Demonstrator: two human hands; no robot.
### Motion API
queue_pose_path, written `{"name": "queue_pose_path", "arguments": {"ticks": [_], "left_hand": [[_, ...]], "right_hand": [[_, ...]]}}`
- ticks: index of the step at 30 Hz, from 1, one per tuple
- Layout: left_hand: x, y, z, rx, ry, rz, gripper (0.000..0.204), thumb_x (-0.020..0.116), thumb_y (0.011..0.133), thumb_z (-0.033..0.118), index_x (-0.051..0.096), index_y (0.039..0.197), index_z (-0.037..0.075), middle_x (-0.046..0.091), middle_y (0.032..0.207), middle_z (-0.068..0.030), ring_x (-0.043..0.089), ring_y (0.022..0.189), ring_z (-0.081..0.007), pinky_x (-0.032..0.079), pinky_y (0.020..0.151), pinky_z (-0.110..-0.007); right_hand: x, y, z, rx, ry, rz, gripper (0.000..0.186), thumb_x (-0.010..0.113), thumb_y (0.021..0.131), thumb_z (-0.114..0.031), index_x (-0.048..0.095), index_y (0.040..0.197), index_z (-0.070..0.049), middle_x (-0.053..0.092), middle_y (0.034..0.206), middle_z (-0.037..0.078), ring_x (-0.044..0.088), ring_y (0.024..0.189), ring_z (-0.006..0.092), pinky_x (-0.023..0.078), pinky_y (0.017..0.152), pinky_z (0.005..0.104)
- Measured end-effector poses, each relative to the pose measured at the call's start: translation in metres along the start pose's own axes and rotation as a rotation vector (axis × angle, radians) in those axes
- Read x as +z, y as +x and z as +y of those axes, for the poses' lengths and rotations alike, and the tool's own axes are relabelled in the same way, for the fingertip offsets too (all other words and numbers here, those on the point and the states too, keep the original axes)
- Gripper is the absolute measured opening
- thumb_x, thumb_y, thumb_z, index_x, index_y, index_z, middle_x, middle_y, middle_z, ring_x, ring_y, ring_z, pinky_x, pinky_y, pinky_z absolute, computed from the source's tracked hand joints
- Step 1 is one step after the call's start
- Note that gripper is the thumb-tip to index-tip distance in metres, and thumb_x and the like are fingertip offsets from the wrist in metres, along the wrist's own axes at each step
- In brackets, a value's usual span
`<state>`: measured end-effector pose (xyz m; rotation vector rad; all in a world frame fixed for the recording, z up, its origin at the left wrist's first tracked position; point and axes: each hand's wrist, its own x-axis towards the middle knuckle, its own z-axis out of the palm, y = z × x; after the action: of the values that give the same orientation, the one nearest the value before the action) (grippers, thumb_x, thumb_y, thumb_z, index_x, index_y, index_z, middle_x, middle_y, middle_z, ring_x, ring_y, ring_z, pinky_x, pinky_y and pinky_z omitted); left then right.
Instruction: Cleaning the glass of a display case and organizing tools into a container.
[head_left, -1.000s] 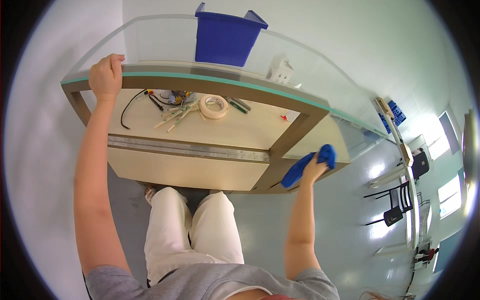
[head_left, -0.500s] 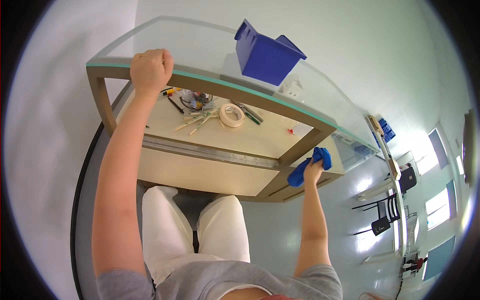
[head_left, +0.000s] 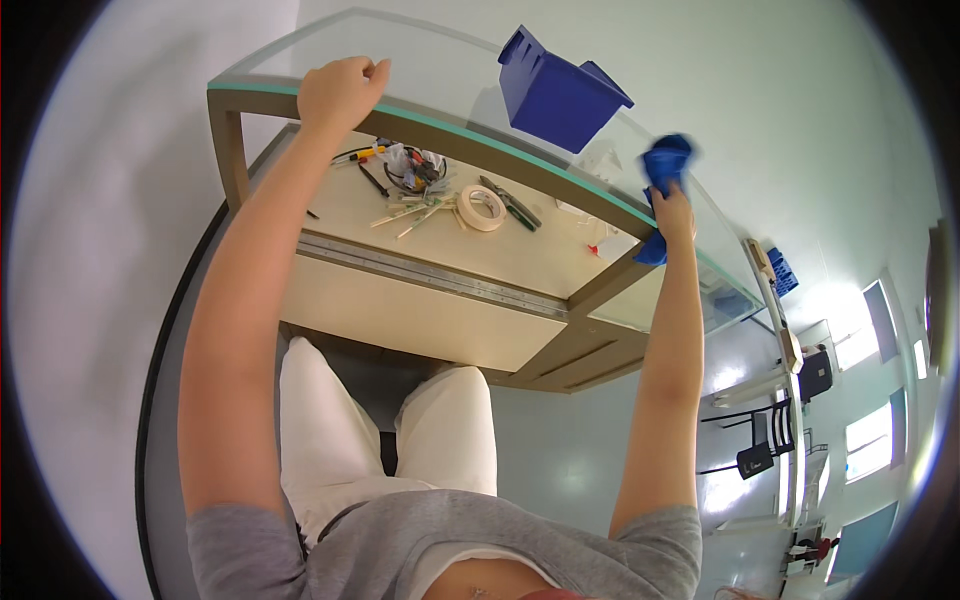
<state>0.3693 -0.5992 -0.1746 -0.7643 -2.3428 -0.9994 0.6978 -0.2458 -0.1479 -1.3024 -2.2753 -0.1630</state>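
Observation:
My left hand (head_left: 340, 92) is a closed fist at the left part of the glass top's near edge; nothing pokes out of it. My right hand (head_left: 675, 213) grips a bunched blue cloth (head_left: 667, 160) by the right corner of the glass top (head_left: 430, 65). The cloth's upper end is smeared by motion, and a lower piece hangs below the hand beside the frame. Beyond the hands, a dark blue plastic bin (head_left: 560, 95) stands on the glass.
Under the glass, a cream shelf (head_left: 375, 260) carries a masking tape roll (head_left: 481, 208), pliers (head_left: 512, 204), thin sticks (head_left: 425, 214) and a tangle of small items (head_left: 413, 168). A brown metal frame (head_left: 610, 280) supports the glass. Black chairs (head_left: 757, 440) stand at the far right.
My right hand has moved up and right with the blue cloth, from beside the cabinet to the glass corner. My left fist stays at the glass edge. The view has shifted slightly.

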Motion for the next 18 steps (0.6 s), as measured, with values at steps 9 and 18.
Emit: {"name": "queue_pose_path", "arguments": {"ticks": [9, 18], "left_hand": [[-0.011, 0.063, 0.154, -0.055, -0.683, -0.371, 0.072, 0.053, 0.086, 0.058, 0.055, 0.118, -0.006, 0.059, 0.119, -0.0247, 0.056, 0.110, -0.0376, 0.042, 0.097, -0.049], [0.032, 0.071, 0.191, -0.253, -0.556, -0.639, 0.032, 0.052, 0.084, 0.023, 0.061, 0.102, -0.002, 0.064, 0.101, -0.0156, 0.063, 0.091, -0.0327, 0.051, 0.084, -0.054]], "right_hand": [[0.015, 0.020, 0.015, -0.052, -0.012, -0.113, 0.049, 0.050, 0.088, -0.041, 0.054, 0.131, -0.019, 0.058, 0.127, 0.016, 0.053, 0.119, 0.0390, 0.045, 0.098, 0.0488], [0.004, -0.003, -0.004, -0.001, 0.048, -0.056, 0.047, 0.050, 0.087, -0.040, 0.058, 0.127, -0.019, 0.058, 0.127, 0.013, 0.053, 0.119, 0.0347, 0.044, 0.099, 0.0477]]}}
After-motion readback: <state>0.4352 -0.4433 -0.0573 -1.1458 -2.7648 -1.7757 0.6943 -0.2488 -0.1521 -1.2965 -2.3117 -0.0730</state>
